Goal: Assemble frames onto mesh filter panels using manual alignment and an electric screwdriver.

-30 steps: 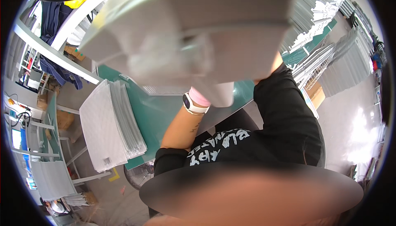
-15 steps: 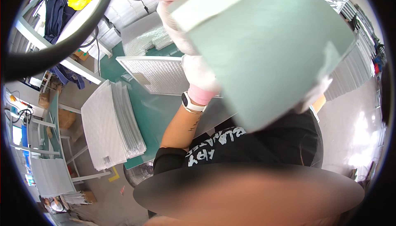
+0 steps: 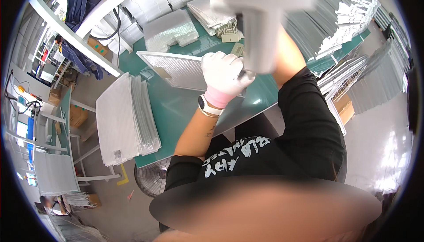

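Observation:
My left hand (image 3: pixel 224 73), in a white glove with a pink cuff, is closed at the right end of a silvery textured panel (image 3: pixel 176 72) with a pale frame. The panel leans tilted over the green table; its right part is hidden behind the glove. A small dark bit shows by the thumb, too small to name. My right forearm (image 3: pixel 289 59) reaches up and forward. Close in front of it is a blurred, pale grey T-shaped thing (image 3: pixel 260 34), which hides my right hand or smears into it; I cannot make out its fingers.
A stack of white sheets (image 3: pixel 126 123) lies on the left of the green table (image 3: pixel 159 109). Bubble-wrapped pieces (image 3: pixel 172 32) and white packets with tags (image 3: pixel 212 17) lie at the back. Grey strips (image 3: pixel 327 12) are piled at right. A floor fan (image 3: pixel 150 178) stands below.
The large pale green-grey sheet close before me has gone from view, as has the orange thing at the top. My right arm has swung up and forward. My left hand stays at the panel.

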Demonstrator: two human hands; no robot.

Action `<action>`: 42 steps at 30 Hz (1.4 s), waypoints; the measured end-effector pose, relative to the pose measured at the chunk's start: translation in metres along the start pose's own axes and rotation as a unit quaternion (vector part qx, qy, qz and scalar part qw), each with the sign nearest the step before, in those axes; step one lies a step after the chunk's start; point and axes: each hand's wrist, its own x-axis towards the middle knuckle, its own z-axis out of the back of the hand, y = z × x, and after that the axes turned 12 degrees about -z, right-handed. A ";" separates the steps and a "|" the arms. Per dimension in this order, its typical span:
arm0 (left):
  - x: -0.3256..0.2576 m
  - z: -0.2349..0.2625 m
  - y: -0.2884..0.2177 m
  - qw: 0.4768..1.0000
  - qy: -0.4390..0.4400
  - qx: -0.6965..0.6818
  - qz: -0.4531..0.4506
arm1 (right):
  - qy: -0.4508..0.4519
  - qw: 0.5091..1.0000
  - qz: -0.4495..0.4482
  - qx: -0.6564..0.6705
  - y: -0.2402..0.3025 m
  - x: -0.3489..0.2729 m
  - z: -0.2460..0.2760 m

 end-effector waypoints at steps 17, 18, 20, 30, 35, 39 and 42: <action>-0.209 0.155 -0.088 0.869 0.442 -0.221 0.032 | 0.125 0.976 -0.106 -0.143 0.033 0.031 0.068; -0.183 0.150 -0.073 0.888 0.392 -0.235 0.056 | 0.117 0.979 -0.103 -0.132 0.031 0.031 0.068; -0.133 0.132 -0.034 0.918 0.380 0.018 0.114 | 0.111 0.979 -0.107 -0.137 0.029 0.030 0.067; -0.084 0.087 0.004 0.900 0.306 0.012 0.311 | 0.072 0.984 -0.119 -0.111 0.027 0.021 0.053; -0.076 0.090 -0.045 0.935 0.328 -0.005 0.134 | 0.050 0.985 -0.072 -0.151 0.024 0.016 0.048; -0.084 0.089 -0.062 0.925 0.340 0.110 0.131 | 0.044 0.980 -0.053 -0.187 0.022 0.013 0.055; -0.092 0.087 -0.072 0.905 0.357 0.084 0.216 | 0.311 0.947 -0.072 -0.031 0.011 0.036 0.077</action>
